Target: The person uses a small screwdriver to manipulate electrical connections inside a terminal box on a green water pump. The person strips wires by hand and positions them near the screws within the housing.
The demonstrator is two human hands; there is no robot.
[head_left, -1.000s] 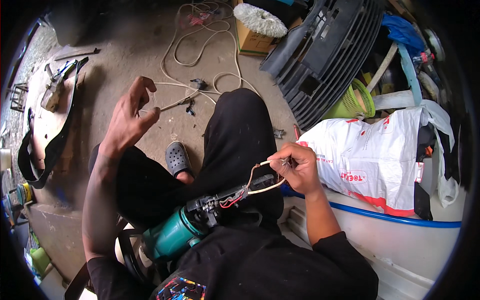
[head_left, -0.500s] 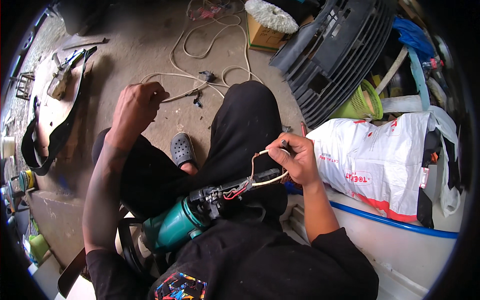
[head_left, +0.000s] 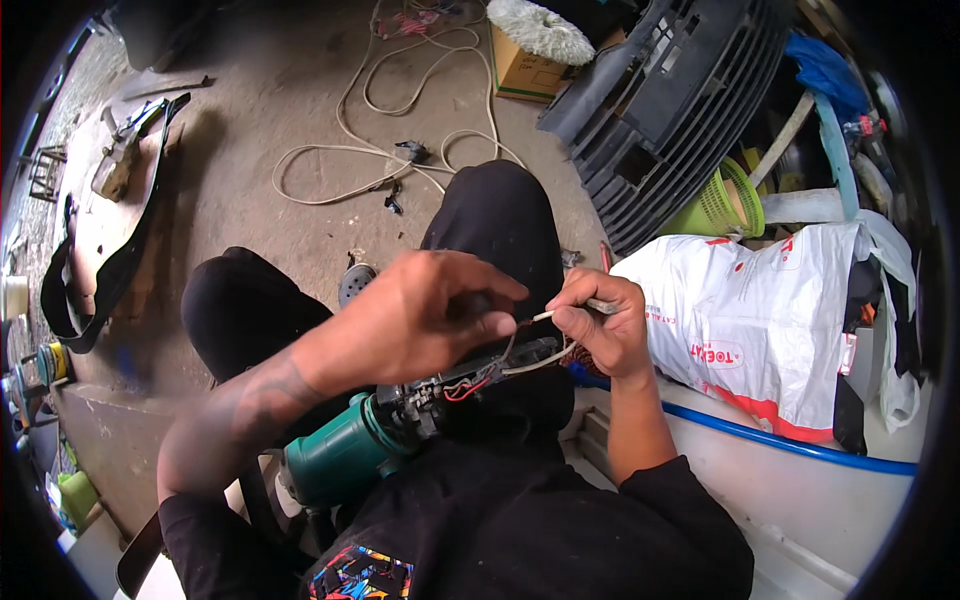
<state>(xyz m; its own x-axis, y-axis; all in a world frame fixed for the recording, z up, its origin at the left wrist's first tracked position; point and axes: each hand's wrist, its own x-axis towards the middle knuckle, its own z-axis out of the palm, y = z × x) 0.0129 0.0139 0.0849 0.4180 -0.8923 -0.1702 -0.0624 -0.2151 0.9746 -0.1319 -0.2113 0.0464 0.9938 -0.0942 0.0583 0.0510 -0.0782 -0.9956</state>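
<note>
A teal-bodied power tool (head_left: 345,450) lies across my lap, its black handle end opened up so that red and pale wires (head_left: 468,388) show. My right hand (head_left: 605,325) is closed, pinching a cream-sheathed wire (head_left: 542,316) between thumb and forefinger. A short greyish piece (head_left: 602,306) also sits in its fingers; its kind is unclear. My left hand (head_left: 445,305) reaches across above the tool, with its thumb at the joint where the cream wire meets a thin brown wire (head_left: 510,348). Its fingers curl around this spot and partly hide it.
A long pale cable (head_left: 370,100) loops over the concrete floor. On the right are a black slatted grille (head_left: 670,110), a green basket (head_left: 715,205) and a white sack (head_left: 745,330) beside a blue-edged white panel (head_left: 740,425). A board with a black strap (head_left: 70,300) lies left.
My left hand has come from the left, over the floor, to the wire joint by my right hand. My right hand still pinches the cream wire, barely shifted.
</note>
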